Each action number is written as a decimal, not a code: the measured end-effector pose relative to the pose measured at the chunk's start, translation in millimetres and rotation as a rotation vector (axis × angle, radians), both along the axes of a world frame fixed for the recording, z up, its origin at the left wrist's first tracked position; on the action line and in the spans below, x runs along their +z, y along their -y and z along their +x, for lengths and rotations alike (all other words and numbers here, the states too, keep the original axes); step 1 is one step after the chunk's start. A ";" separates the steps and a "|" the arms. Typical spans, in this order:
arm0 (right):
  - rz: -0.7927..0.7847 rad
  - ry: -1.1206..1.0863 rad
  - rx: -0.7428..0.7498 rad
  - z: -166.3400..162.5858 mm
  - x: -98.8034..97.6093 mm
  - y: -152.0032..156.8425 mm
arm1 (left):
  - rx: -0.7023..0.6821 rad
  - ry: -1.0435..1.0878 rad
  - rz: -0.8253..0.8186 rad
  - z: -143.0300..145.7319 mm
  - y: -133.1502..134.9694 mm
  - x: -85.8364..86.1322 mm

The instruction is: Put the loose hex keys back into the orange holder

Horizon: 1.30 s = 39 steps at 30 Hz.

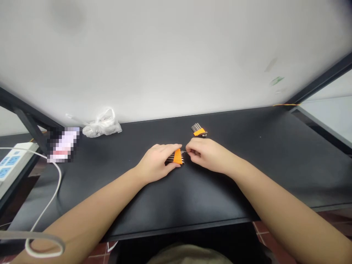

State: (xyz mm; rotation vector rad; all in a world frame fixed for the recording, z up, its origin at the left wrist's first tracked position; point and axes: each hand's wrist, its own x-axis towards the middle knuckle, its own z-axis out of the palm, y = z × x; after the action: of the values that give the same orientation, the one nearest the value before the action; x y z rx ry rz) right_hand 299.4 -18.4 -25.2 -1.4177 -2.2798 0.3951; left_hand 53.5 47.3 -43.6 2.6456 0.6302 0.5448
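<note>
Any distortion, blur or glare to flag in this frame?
Head view: wide-angle bowing bends the edges of the black table; light even, soft shadows beneath left hand and right hand; no glare; the orange key set they grip looks small yet fairly sharp; a pixelated patch masks something at left.

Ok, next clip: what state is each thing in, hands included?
Left hand: closed over the near key set, pressing it to the table.
Right hand: pinched shut at that set's end.
Near key set: lying flat, held by both hands.
Far key set: lying on the table, untouched.
Plastic bag: crumpled, against the wall.
Power strip: lying at the left edge; whether anything is plugged in, cannot tell.
</note>
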 end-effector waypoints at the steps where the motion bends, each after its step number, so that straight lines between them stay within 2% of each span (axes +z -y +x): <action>1: 0.004 -0.005 0.011 0.1 -0.2 0.1 | -0.001 0.003 -0.001 0.0 0.0 -0.3; 39: 0.027 -0.013 0.049 -0.1 7.7 4.2 | -0.029 0.001 -0.026 -0.2 -0.5 0.4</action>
State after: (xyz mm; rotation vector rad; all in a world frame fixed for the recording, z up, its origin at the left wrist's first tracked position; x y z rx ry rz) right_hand 299.3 -22.6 -17.5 -1.3449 -2.3045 0.3854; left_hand 53.3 47.8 -43.2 2.6256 0.5944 0.5262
